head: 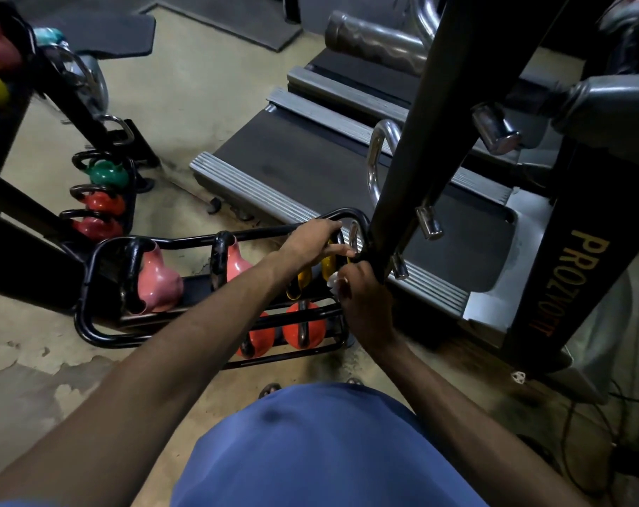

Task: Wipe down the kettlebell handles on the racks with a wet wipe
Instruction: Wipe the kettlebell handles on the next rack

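Observation:
A low black tube rack (91, 323) on the floor holds pink kettlebells (159, 283), orange kettlebells (305, 325) and yellow kettlebells (303, 278) at its right end. My left hand (312, 243) curls over a dark handle above the yellow kettlebells at the rack's right end. My right hand (362, 287) pinches a white wet wipe (333, 283) right beside the yellow kettlebells. Most of the wipe is hidden in my fingers.
A black slanted machine post (420, 140) rises just right of my hands, with chrome pegs on it. Treadmill decks (310, 159) lie behind the rack. A second rack (102, 199) with green and red kettlebells stands at the left. Cables lie on the floor at the right.

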`<state>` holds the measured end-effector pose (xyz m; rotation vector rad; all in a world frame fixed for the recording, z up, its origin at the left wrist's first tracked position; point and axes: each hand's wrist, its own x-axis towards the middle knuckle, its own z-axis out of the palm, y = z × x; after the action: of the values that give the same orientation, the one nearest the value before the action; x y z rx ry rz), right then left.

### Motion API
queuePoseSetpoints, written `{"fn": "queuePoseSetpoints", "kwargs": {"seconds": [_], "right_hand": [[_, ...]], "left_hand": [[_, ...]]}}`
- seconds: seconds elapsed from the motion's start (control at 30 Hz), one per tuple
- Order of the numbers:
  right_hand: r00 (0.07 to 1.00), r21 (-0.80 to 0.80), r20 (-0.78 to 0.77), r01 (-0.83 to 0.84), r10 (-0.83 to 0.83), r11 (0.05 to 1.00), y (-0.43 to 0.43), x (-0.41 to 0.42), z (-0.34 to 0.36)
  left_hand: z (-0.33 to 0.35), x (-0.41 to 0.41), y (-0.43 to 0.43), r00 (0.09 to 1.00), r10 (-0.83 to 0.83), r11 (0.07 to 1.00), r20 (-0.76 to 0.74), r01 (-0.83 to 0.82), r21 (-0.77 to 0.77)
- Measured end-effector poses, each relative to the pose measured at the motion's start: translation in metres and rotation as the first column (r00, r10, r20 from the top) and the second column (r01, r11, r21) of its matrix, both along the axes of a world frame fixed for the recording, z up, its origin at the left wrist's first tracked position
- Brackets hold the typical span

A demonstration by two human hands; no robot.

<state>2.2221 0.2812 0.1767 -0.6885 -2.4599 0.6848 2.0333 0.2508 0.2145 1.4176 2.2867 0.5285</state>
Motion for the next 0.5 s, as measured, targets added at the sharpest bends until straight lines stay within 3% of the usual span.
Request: {"fn": "queuePoseSetpoints", "kwargs": {"seconds": [0.13, 0.3, 0.4, 0.5], "right_hand": [[1.000, -0.093, -0.005, 0.002, -0.002, 0.996, 0.016, -0.013, 0.006], [1.000, 0.025, -0.015, -0.026, 0.026, 0.999, 0.025, -0.016, 0.009], [0.998, 0.109, 0.051, -0.041, 0.036, 0.993, 0.034, -0.029, 0.012], [0.979, 0.223, 0.188, -0.122, 0.080, 0.967, 0.049, -0.059, 0.008]], "left_hand": [[-0.002, 0.004, -0.003, 0.994, 0.075, 0.996, 0.086, -0.078, 0.037], [-0.008, 0.043, -0.043, 0.971, 0.229, 0.922, 0.074, -0.240, 0.303], [-0.016, 0.081, -0.080, 0.980, 0.196, 0.937, 0.032, -0.197, 0.289], [-0.021, 0.105, -0.097, 0.990, 0.075, 0.973, -0.116, -0.047, 0.226]]}}
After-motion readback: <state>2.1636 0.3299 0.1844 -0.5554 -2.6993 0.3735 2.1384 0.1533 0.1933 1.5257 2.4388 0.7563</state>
